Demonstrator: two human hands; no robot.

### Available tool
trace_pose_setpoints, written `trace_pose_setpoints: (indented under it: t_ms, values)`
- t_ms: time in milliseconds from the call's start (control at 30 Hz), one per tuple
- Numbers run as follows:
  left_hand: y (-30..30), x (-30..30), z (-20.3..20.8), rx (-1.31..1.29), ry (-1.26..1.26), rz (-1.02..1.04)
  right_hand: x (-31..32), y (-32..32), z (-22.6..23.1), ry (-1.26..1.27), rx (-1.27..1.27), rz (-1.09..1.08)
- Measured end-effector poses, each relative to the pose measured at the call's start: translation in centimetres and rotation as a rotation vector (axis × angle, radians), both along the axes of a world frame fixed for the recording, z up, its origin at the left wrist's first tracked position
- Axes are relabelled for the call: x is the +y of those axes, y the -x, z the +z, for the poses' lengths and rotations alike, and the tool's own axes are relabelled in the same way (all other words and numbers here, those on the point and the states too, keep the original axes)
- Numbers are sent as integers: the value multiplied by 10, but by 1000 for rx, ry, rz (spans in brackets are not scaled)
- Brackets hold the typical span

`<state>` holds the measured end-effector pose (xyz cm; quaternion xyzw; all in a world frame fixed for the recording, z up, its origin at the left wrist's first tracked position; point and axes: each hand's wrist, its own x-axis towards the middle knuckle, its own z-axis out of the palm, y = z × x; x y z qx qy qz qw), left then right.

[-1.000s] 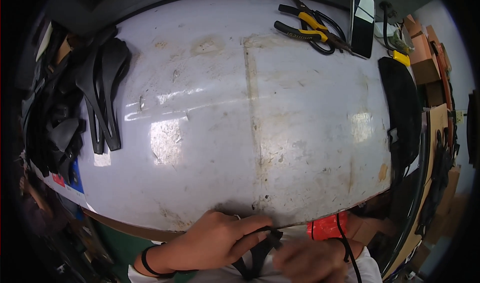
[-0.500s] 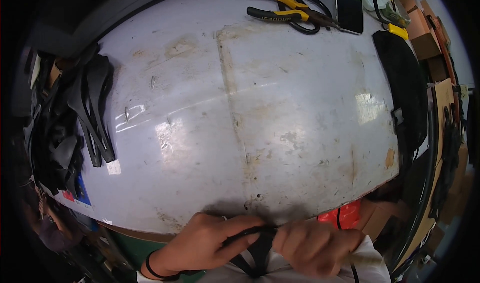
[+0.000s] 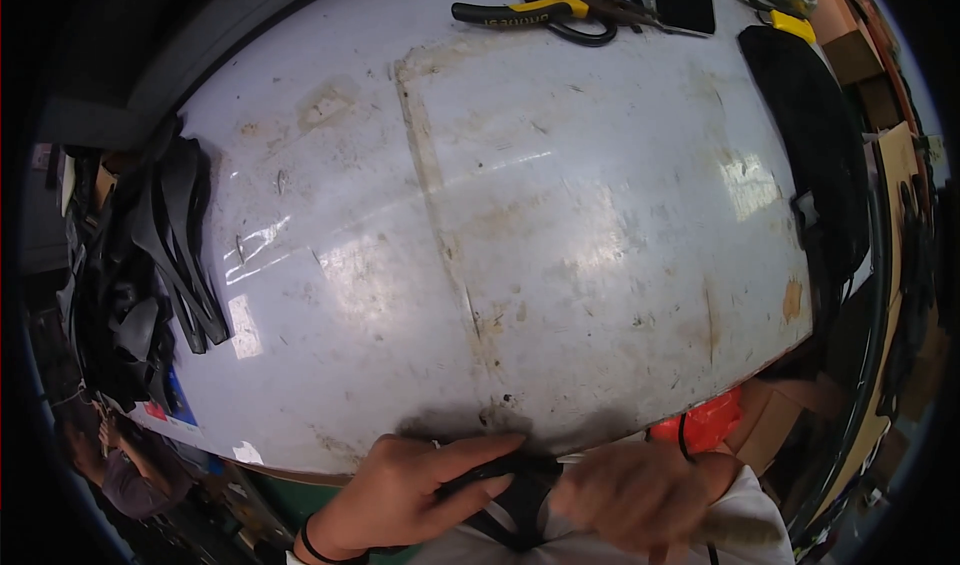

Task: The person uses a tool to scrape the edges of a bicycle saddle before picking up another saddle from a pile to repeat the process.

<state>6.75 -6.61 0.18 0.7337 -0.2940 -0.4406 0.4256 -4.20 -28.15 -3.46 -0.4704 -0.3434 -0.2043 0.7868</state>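
Note:
Low in the view, at the near edge of the table, my left hand [image 3: 400, 495] pinches the rim of a black, saddle-shaped piece [image 3: 522, 505] between thumb and fingers. Part of this piece spreads in a forked shape below the hands, against light clothing. Close on its right, my right hand [image 3: 632, 497] is a closed fist, smeared by motion. A blurred tan handle [image 3: 742, 529] sticks out of that fist; its working end is hidden.
On the white table [image 3: 560, 265] a pile of black slotted pieces [image 3: 175, 235] lies left. Pliers [image 3: 530, 10], a phone [image 3: 682, 0] and a black pouch [image 3: 815, 155] lie along the far and right sides. A red bag [image 3: 705, 420] hangs below the edge. Another person [image 3: 140, 475] is at lower left.
The view has shifted slightly, so the table things sit a little differently. My right fist is more blurred beside the black piece. My left hand keeps its hold.

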Motion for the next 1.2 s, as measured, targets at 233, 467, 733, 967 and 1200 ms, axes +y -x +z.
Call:
trace_pose_setpoints:
  t_ms: [233, 467, 733, 967, 1200]
  values:
    - [-2, -3, -2, 18, -56, -30, 20, 17, -8, 61, -8, -51]
    - [2, -1, 6, 17, -2, 7, 39, 35, -4, -459, 446, -375]
    - [16, 61, 21, -203, 465, 650, -34, 24, 4, 195, 167, -650]
    - [16, 90, 17, -189, 575, 543, -29, 6, 21, 538, 363, -546]
    - [28, 42, 42, -426, 422, 253, 17, -6, 95, 389, -178, -311]
